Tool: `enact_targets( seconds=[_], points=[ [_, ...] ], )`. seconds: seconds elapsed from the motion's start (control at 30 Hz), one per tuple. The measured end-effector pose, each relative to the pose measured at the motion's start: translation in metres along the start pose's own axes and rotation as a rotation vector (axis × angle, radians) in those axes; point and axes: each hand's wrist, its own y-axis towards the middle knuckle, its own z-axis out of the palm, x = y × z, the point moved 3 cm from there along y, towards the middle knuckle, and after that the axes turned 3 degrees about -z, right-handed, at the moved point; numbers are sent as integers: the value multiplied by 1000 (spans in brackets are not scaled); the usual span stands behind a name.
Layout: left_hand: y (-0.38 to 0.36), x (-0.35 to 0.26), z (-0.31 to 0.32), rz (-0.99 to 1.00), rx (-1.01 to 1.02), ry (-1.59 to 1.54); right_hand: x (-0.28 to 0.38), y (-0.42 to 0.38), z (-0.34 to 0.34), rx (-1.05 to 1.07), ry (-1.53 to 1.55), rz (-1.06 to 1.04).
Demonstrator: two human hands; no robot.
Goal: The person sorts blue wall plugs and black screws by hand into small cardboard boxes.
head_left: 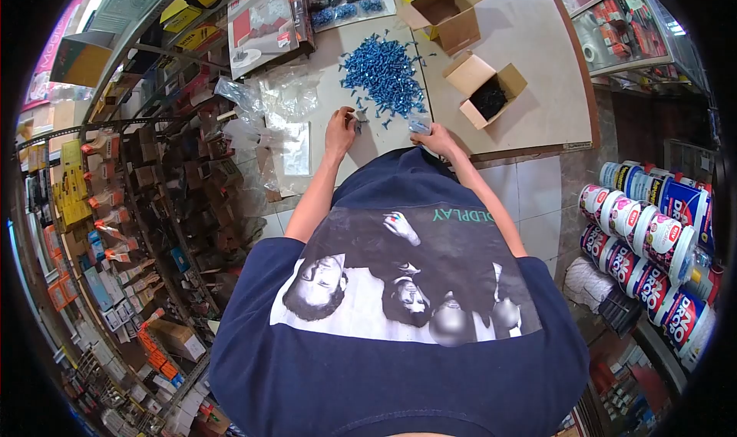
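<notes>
A large heap of small blue pieces that look like screws (381,70) lies spread on the table in front of me. My right hand (436,140) grips a small clear plastic bag (419,122) at the near edge of the heap, and its opening sits close to the loose pieces. To the left, my left hand (341,132) rests at the table's near side with fingers curled together beside a few stray pieces. What those fingertips pinch is too small to make out.
An open carton (488,99) of black pieces and another open carton (447,18) stand on the right. Clear plastic bags (285,95) lie left, below a Vinex box (265,26). Packed bags (349,3) sit at the back. Shelves flank the left; paint buckets (637,226) are stacked right.
</notes>
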Motion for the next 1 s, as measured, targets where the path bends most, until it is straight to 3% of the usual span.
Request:
enact_targets(
  seconds=[0.37, 0.67, 0.77, 0.83, 0.87, 0.93, 1.0],
  points=[
    [-12, -11, 11, 164, -40, 248, 9, -3, 0, 4, -12, 10],
    [2, -33, 14, -20, 31, -79, 12, -6, -1, -12, -17, 14],
    [10, -79, 21, 82, 0, -212, 2, 0, 1, 8, 14, 20],
    [14, -109, 32, 251, 123, -205, 3, 1, -1, -35, -141, -10],
    [16, -114, 37, 252, 123, -206, 2, 2, -2, -36, -142, -11],
    [18, -121, 53, 454, 273, -138, -10, 8, -1, -19, -113, -16],
    [16, -120, 61, 409, 355, -67, -22, 13, 3, -10, -32, -5]
  ],
)
